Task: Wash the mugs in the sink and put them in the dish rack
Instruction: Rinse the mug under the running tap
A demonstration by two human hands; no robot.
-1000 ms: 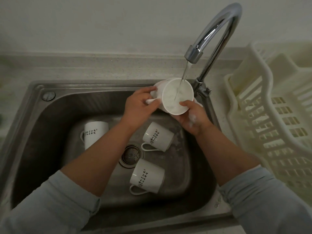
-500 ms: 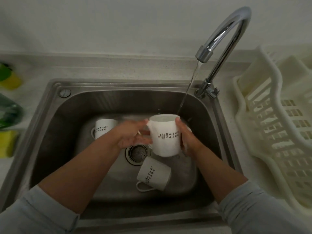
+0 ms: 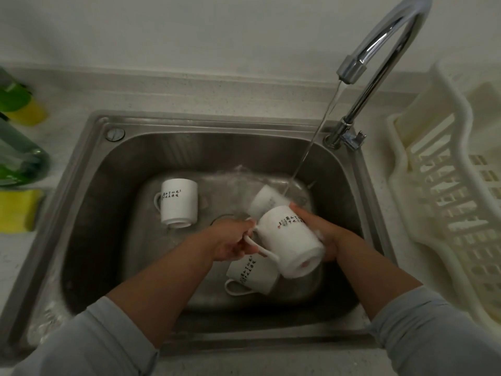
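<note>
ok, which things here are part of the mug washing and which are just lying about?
Job: held mug, left hand on its handle, right hand round its body, left mug, mug under the stream, near mug, sink, running tap, dish rack.
Lying about: green bottle, yellow sponge, green-capped yellow bottle.

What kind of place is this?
Probably a home kitchen: a steel sink with a running tap, mugs in the basin, and a plastic dish rack on the counter beside it.
</note>
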